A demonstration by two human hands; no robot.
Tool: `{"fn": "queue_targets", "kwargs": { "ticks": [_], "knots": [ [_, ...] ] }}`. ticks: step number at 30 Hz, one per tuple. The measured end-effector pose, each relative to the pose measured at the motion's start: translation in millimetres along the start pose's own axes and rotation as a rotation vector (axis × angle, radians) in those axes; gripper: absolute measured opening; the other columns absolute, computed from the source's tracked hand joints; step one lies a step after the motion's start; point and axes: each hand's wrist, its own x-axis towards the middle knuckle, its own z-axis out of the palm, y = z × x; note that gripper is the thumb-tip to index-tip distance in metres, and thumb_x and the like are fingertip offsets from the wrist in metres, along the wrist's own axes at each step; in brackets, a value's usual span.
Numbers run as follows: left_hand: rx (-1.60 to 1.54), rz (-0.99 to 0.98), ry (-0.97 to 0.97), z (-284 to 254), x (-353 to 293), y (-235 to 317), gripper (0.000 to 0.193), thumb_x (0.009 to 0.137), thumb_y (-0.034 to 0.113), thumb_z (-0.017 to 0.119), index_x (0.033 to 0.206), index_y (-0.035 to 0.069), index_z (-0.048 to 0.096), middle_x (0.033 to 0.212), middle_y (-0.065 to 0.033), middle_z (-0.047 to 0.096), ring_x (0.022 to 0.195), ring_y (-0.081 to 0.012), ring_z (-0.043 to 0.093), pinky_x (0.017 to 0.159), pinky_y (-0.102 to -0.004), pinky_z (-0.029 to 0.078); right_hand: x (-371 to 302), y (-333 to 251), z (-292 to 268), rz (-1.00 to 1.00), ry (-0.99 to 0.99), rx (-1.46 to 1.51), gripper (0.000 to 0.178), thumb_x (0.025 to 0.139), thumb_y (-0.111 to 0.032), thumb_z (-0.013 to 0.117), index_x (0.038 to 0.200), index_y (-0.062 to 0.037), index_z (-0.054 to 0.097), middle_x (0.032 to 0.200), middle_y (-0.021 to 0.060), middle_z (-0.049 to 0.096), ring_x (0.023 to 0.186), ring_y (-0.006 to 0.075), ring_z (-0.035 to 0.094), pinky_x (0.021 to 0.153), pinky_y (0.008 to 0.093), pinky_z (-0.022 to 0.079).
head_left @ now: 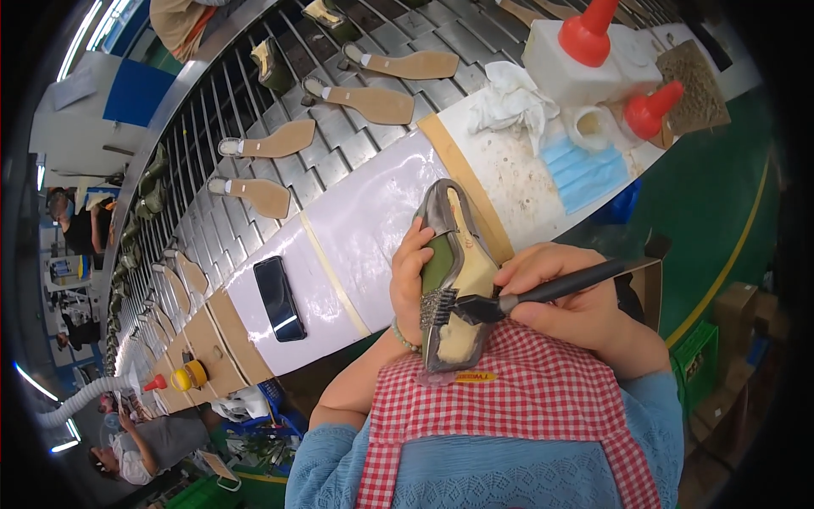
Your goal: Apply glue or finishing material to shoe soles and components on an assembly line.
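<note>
My left hand (409, 276) is wrapped round the side of a shoe upper (437, 222), stretched over a green shoe last (439, 261), its cream underside turned up and its toe pointing away from me. My right hand (572, 301) grips the black handle of a brush (551, 287). The dark brush head touches or hovers over the underside near the heel; I cannot tell which. Beside it, along the shoe's left edge, is a dark, rough, textured band (437, 307). The heel end rests close against my red checked apron (509, 382).
A phone (279, 299) lies on the white-covered bench (339, 246). Beyond runs a slatted metal conveyor (356, 148) bearing tan soles (373, 103). At right are a white container with a red nozzle (587, 34), crumpled tissue (513, 102) and a blue mask (583, 172). Other people work at far left.
</note>
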Motion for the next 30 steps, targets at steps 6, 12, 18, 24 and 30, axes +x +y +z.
{"fn": "queue_targets", "kwargs": {
  "ticks": [6, 12, 18, 24, 30],
  "knots": [
    [0.006, -0.025, 0.012, -0.7, 2.9, 6.8, 0.053, 0.071, 0.004, 0.075, 0.113, 0.001, 0.043, 0.121, -0.0220, 0.051, 0.121, -0.0426, 0.047, 0.097, -0.0440, 0.043, 3.3, -5.0, 8.5, -0.209, 0.056, -0.346, 0.018, 0.071, 0.000, 0.074, 0.085, -0.0003, 0.063, 0.086, 0.0118, 0.065, 0.080, 0.0224, 0.065, 0.067, 0.0298, 0.051],
    [0.043, -0.046, -0.007, -2.2, 1.1, 6.9, 0.056, 0.070, 0.004, 0.076, 0.115, 0.002, 0.042, 0.123, -0.0214, 0.050, 0.121, -0.0423, 0.047, 0.097, -0.0440, 0.043, 1.3, -7.0, 18.6, -0.378, -0.036, -0.397, 0.020, 0.068, -0.002, 0.076, 0.083, -0.0030, 0.063, 0.078, 0.0084, 0.064, 0.078, 0.0272, 0.067, 0.065, 0.0337, 0.052],
    [0.028, -0.088, -0.119, -7.6, 5.9, 11.9, 0.067, 0.068, -0.001, 0.077, 0.120, 0.006, 0.035, 0.129, -0.0182, 0.040, 0.129, -0.0329, 0.038, 0.105, -0.0415, 0.039, 1.6, -9.2, 12.2, -0.362, -0.031, -0.480, 0.022, 0.068, -0.004, 0.077, 0.085, -0.0025, 0.063, 0.082, 0.0105, 0.066, 0.083, 0.0284, 0.067, 0.074, 0.0355, 0.054],
    [-0.113, -0.113, -0.161, -22.7, 15.4, 1.6, 0.064, 0.071, -0.003, 0.073, 0.121, 0.005, 0.034, 0.132, -0.0191, 0.040, 0.128, -0.0300, 0.040, 0.103, -0.0407, 0.041, 4.1, -12.8, 17.4, -0.287, -0.082, -0.292, 0.021, 0.069, -0.006, 0.077, 0.085, -0.0012, 0.064, 0.081, 0.0114, 0.067, 0.083, 0.0271, 0.066, 0.076, 0.0364, 0.052],
    [-0.766, -0.669, -0.344, -75.8, 61.8, 20.7, 0.085, 0.071, 0.043, 0.078, 0.134, 0.001, 0.039, 0.124, -0.0177, 0.054, 0.110, -0.0270, 0.057, 0.093, -0.0383, 0.048, 2.8, -9.3, 9.6, -0.072, 0.264, 0.434, 0.021, 0.086, -0.009, 0.064, 0.102, 0.0013, 0.056, 0.097, 0.0152, 0.064, 0.090, 0.0196, 0.063, 0.082, 0.0330, 0.051]
  ]
}}
